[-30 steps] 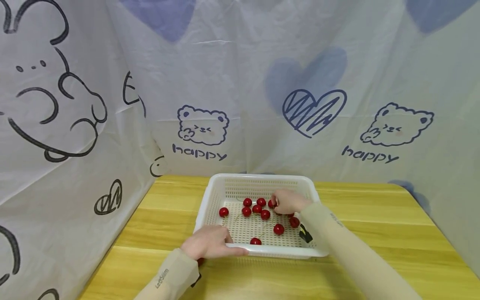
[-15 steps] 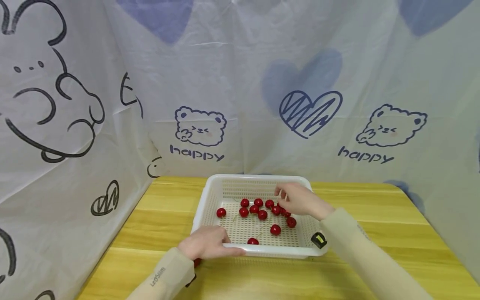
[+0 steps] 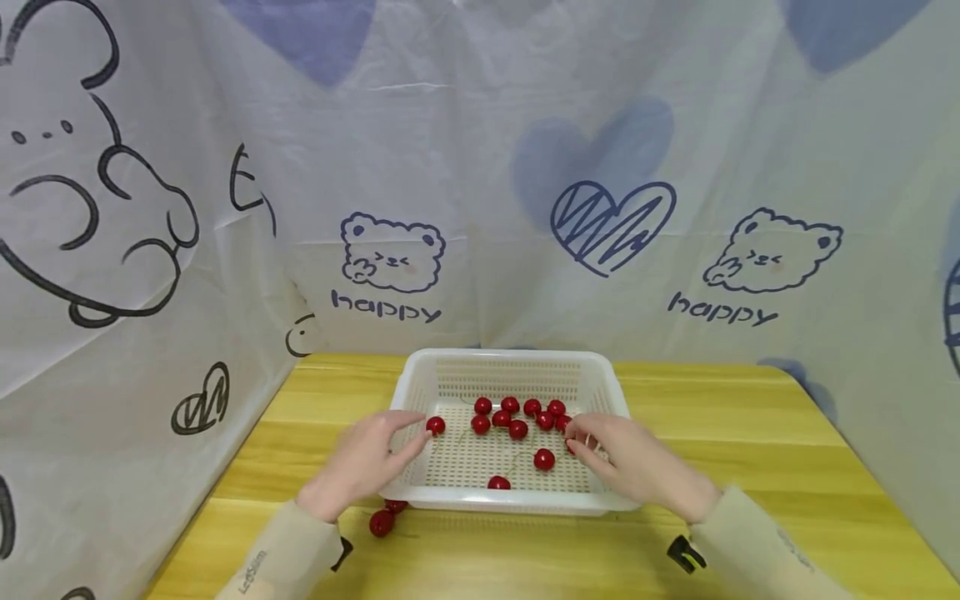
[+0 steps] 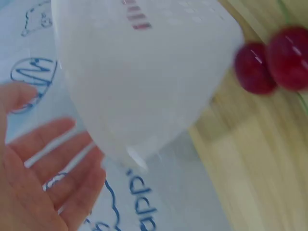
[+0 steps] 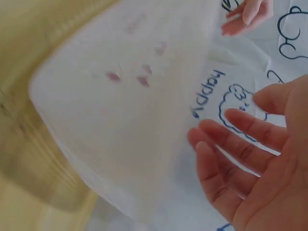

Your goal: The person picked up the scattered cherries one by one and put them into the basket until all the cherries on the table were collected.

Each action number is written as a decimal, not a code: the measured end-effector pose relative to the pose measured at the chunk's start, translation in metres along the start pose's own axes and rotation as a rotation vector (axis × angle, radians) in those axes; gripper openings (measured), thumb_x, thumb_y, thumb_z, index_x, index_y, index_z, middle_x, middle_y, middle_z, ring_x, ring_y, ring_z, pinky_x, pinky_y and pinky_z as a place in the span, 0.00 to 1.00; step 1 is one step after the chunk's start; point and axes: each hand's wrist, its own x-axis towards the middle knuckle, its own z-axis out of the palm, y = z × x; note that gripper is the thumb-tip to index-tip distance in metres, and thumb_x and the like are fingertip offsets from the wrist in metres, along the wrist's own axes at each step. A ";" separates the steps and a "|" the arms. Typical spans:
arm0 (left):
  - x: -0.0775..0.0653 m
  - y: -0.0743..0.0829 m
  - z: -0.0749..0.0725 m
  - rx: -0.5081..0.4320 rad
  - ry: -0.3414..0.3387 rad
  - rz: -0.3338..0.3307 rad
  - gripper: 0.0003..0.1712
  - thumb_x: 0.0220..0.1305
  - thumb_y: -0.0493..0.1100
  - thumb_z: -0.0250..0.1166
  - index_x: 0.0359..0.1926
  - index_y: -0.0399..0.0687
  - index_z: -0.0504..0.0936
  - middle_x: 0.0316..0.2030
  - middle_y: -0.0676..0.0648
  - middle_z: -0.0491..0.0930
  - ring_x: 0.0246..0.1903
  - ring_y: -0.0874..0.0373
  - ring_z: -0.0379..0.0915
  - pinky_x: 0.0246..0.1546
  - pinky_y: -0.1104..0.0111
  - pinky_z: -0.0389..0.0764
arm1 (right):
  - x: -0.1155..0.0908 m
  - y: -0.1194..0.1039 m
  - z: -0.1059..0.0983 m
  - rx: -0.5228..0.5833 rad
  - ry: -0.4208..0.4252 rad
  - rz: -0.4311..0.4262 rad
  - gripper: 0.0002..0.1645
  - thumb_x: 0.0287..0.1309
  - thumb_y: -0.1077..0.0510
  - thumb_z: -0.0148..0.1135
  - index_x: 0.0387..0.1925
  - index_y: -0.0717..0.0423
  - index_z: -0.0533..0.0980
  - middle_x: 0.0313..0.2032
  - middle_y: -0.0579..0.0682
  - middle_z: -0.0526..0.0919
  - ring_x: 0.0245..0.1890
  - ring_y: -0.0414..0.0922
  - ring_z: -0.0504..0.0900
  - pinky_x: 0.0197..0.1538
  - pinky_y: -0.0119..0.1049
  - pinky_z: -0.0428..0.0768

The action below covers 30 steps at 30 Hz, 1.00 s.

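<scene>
A white plastic basket (image 3: pixel 517 501) with slotted walls stands on the table and holds several red cherries (image 3: pixel 517 429). My left hand (image 3: pixel 362 457) hovers at the basket's left side, thumb and fingers spread apart, nothing between them. Over the right side of the basket is my right hand (image 3: pixel 637 458), its fingers loosely bent and holding nothing; it partly hides a cherry. In the left wrist view, the left palm and fingers (image 4: pixel 62 163) lie beside the basket's wall. The right wrist view shows the right fingers (image 5: pixel 240 149) apart from the blurred basket.
Outside the basket, at its front left, two cherries (image 3: pixel 382 522) lie on the wooden table (image 3: pixel 510 558). Printed white cloth (image 3: pixel 480 167) hangs behind the table and along its left side. A dark strap end shows at each cuff.
My right hand has come out of the cherries, back towards me. The left hand has let go of the basket's front rim and lifted to its left side, uncovering the two cherries outside.
</scene>
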 end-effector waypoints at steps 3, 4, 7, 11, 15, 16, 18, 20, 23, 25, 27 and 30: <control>-0.006 -0.011 -0.004 0.024 0.066 -0.070 0.25 0.65 0.52 0.59 0.57 0.41 0.76 0.54 0.41 0.77 0.54 0.45 0.72 0.52 0.50 0.73 | -0.013 -0.003 0.010 0.029 0.025 -0.038 0.06 0.65 0.51 0.55 0.40 0.45 0.76 0.34 0.35 0.78 0.33 0.32 0.75 0.37 0.34 0.79; -0.008 -0.015 -0.005 0.030 0.074 -0.090 0.26 0.65 0.52 0.59 0.58 0.40 0.75 0.55 0.40 0.76 0.55 0.43 0.72 0.53 0.49 0.73 | -0.017 -0.004 0.013 0.025 0.033 -0.044 0.08 0.66 0.49 0.55 0.41 0.45 0.77 0.35 0.34 0.79 0.34 0.32 0.76 0.38 0.34 0.79; -0.015 -0.024 -0.003 0.037 0.073 -0.146 0.29 0.66 0.53 0.58 0.60 0.37 0.72 0.57 0.37 0.74 0.55 0.41 0.70 0.53 0.47 0.71 | -0.027 -0.006 0.022 0.009 0.035 -0.037 0.15 0.66 0.43 0.53 0.44 0.46 0.77 0.37 0.36 0.79 0.36 0.34 0.77 0.41 0.35 0.79; -0.022 -0.032 0.000 0.031 0.053 -0.207 0.30 0.67 0.54 0.56 0.60 0.35 0.71 0.55 0.35 0.75 0.53 0.39 0.71 0.51 0.45 0.72 | -0.034 -0.006 0.032 0.022 -0.010 -0.014 0.20 0.65 0.38 0.50 0.45 0.46 0.76 0.37 0.37 0.80 0.35 0.34 0.77 0.38 0.35 0.79; -0.024 -0.035 0.005 0.008 0.021 -0.238 0.27 0.67 0.54 0.56 0.57 0.37 0.74 0.50 0.38 0.79 0.44 0.45 0.78 0.43 0.50 0.78 | -0.035 -0.005 0.040 0.013 -0.040 0.004 0.22 0.64 0.35 0.49 0.43 0.45 0.77 0.33 0.33 0.78 0.31 0.31 0.75 0.34 0.34 0.77; -0.024 -0.036 0.006 0.004 0.019 -0.240 0.26 0.67 0.53 0.56 0.56 0.38 0.75 0.48 0.39 0.80 0.42 0.46 0.79 0.41 0.51 0.79 | -0.035 -0.005 0.041 -0.001 -0.041 0.009 0.23 0.63 0.34 0.49 0.43 0.45 0.77 0.32 0.32 0.78 0.31 0.31 0.75 0.33 0.34 0.77; -0.024 -0.036 0.009 -0.010 0.013 -0.245 0.24 0.67 0.52 0.56 0.55 0.39 0.76 0.47 0.41 0.81 0.40 0.49 0.79 0.39 0.53 0.80 | -0.036 -0.006 0.042 -0.011 -0.042 0.020 0.24 0.63 0.33 0.49 0.41 0.45 0.78 0.31 0.32 0.77 0.30 0.32 0.75 0.32 0.34 0.76; -0.023 -0.036 0.011 -0.016 0.010 -0.245 0.24 0.68 0.51 0.56 0.55 0.39 0.76 0.46 0.41 0.81 0.40 0.48 0.79 0.41 0.52 0.80 | -0.037 -0.006 0.042 -0.012 -0.038 0.035 0.24 0.62 0.33 0.50 0.41 0.44 0.78 0.31 0.31 0.78 0.30 0.32 0.75 0.32 0.35 0.76; -0.021 -0.034 0.015 -0.005 0.010 -0.218 0.24 0.69 0.52 0.55 0.55 0.38 0.76 0.49 0.39 0.80 0.46 0.44 0.77 0.47 0.49 0.76 | -0.040 -0.002 0.041 -0.007 -0.039 0.071 0.24 0.61 0.32 0.51 0.39 0.43 0.79 0.31 0.31 0.77 0.30 0.32 0.75 0.32 0.36 0.75; -0.019 -0.031 0.017 0.003 0.010 -0.190 0.23 0.69 0.52 0.54 0.55 0.39 0.76 0.49 0.40 0.79 0.49 0.44 0.76 0.49 0.48 0.75 | -0.043 0.002 0.039 -0.005 -0.036 0.088 0.24 0.60 0.31 0.51 0.39 0.43 0.79 0.30 0.30 0.77 0.30 0.31 0.74 0.33 0.36 0.75; -0.016 -0.027 0.019 0.001 0.010 -0.167 0.23 0.70 0.52 0.53 0.55 0.40 0.77 0.49 0.41 0.80 0.50 0.45 0.75 0.50 0.48 0.74 | -0.047 0.008 0.037 0.000 -0.028 0.090 0.22 0.60 0.32 0.52 0.37 0.42 0.79 0.29 0.30 0.77 0.29 0.30 0.74 0.32 0.35 0.75; -0.013 -0.022 0.021 -0.007 -0.004 -0.134 0.21 0.70 0.51 0.52 0.55 0.44 0.77 0.50 0.43 0.80 0.51 0.46 0.75 0.52 0.50 0.74 | -0.054 0.018 0.031 0.005 -0.010 0.087 0.17 0.58 0.33 0.55 0.32 0.38 0.76 0.26 0.29 0.75 0.26 0.29 0.73 0.30 0.32 0.75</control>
